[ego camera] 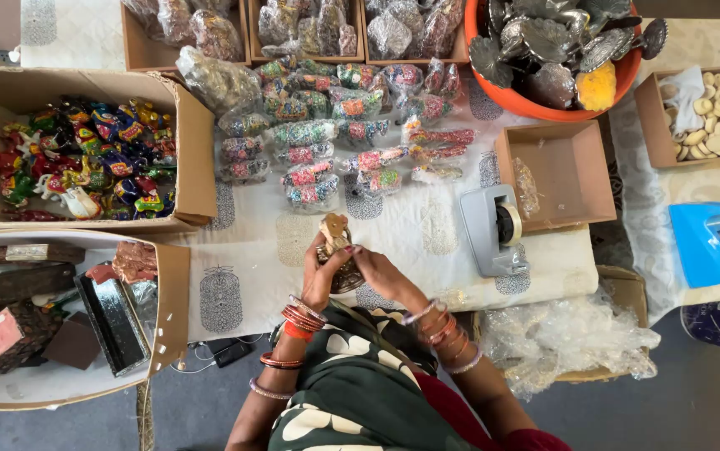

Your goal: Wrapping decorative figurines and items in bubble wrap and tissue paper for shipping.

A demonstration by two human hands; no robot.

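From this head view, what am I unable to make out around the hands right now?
- Small brass-coloured ornament: its lower part is covered by the left hand and right hand.
- Fingertip grip: too small to make out.
- Orange plastic tub of metal pieces: cut off by the top edge.
- Clear-wrapped colourful figurines: details blurred by wrapping.

Bright, even daylight, soft shadows only. Mild glare on the metal pieces in the orange tub (544, 104) and on the plastic wrap (569, 338). Sharp overall; wide-angle bending at the edges.
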